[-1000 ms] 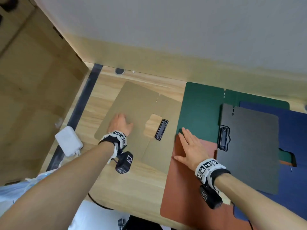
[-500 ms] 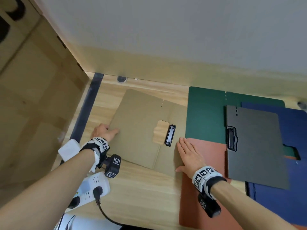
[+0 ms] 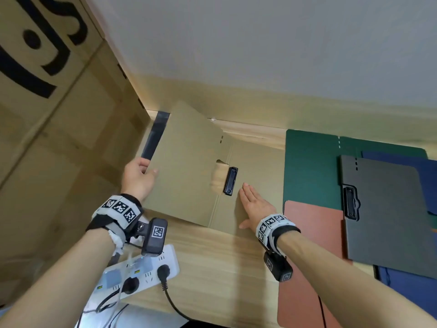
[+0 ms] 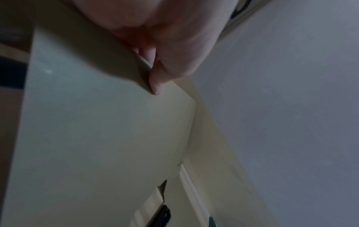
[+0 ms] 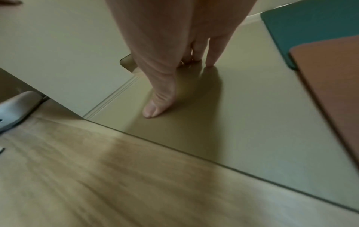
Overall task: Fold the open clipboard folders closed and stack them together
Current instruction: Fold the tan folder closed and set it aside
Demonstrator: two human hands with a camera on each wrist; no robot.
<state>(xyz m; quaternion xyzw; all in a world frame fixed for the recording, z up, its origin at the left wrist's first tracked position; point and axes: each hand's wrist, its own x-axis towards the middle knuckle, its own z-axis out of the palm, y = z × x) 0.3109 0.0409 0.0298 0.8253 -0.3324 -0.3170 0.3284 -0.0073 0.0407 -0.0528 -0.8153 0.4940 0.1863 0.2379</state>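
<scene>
Your left hand [image 3: 139, 178] pinches the raised cover of the khaki folder [image 3: 189, 171] near the bench's [image 3: 212, 268] back-left corner to swing it shut, while your right hand [image 3: 254, 205], fingers flat, pins the clip half down. Five folders show: khaki, green [image 3: 312, 166], rust [image 3: 309, 256], grey [image 3: 387, 216], blue [image 3: 421, 166].

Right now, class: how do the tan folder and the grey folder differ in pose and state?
The tan folder is open, its left cover lifted off the table by the left hand; the grey folder lies closed and flat.
The right hand presses the tan folder; nothing touches the grey folder.
Both carry a black clip.
</scene>
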